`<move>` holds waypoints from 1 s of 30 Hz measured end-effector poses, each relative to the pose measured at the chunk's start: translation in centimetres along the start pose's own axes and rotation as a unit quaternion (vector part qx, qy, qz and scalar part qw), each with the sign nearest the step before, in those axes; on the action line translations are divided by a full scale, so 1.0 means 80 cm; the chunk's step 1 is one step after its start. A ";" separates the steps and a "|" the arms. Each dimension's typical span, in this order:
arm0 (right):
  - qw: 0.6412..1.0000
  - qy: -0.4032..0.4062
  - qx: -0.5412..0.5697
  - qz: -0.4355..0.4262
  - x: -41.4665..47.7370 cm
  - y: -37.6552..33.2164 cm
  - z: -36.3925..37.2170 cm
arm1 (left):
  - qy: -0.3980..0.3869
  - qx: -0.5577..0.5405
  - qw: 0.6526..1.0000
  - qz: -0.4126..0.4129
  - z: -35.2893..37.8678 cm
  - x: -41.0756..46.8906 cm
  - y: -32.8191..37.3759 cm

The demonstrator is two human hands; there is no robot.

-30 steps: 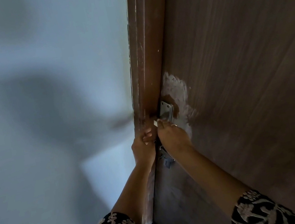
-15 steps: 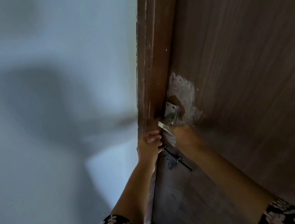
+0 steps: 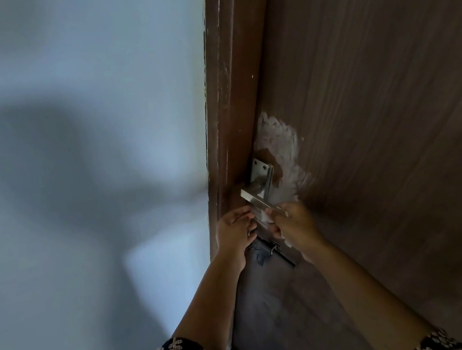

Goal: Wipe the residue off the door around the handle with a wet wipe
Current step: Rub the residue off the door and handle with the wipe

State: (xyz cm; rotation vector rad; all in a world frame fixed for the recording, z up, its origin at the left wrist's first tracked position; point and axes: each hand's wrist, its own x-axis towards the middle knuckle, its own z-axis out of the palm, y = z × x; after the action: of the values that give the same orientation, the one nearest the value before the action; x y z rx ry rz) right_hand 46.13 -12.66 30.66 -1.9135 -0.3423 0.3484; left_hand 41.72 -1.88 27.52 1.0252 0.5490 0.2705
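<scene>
A brown wooden door (image 3: 382, 119) fills the right side. White residue (image 3: 282, 141) is smeared on it above and to the right of the metal lever handle (image 3: 260, 191). My right hand (image 3: 296, 225) sits just below the handle, closed on a white wet wipe (image 3: 266, 217) that shows between both hands. My left hand (image 3: 233, 232) is at the door's edge, fingers curled and touching the wipe's left end. How much of the wipe each hand grips is hidden.
The brown door frame (image 3: 232, 83) runs up beside the pale wall (image 3: 65, 141). A dark metal latch bolt (image 3: 270, 252) sits on the door just below my hands. Patterned sleeves show at the bottom.
My right hand, blurred against the door half a second ago, has come back down below the handle. The wipe now shows between both hands. My left hand has stayed at the door's edge.
</scene>
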 end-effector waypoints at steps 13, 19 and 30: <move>0.946 0.240 -0.176 -0.126 -0.045 0.003 0.009 | -0.024 -0.004 0.998 -0.065 -0.003 0.003 0.000; 0.782 0.143 -0.518 -0.315 -0.014 0.026 0.014 | 0.001 0.022 0.998 -0.060 0.005 -0.006 0.002; 0.635 0.072 -0.685 -0.350 0.034 -0.011 0.041 | 0.079 -0.025 0.996 -0.018 -0.003 -0.016 0.020</move>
State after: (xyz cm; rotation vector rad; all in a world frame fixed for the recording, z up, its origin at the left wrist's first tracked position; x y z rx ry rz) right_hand 47.22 -8.48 30.16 -2.9454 -1.5091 -0.8874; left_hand 40.59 -1.48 29.15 0.9497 0.6999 0.3332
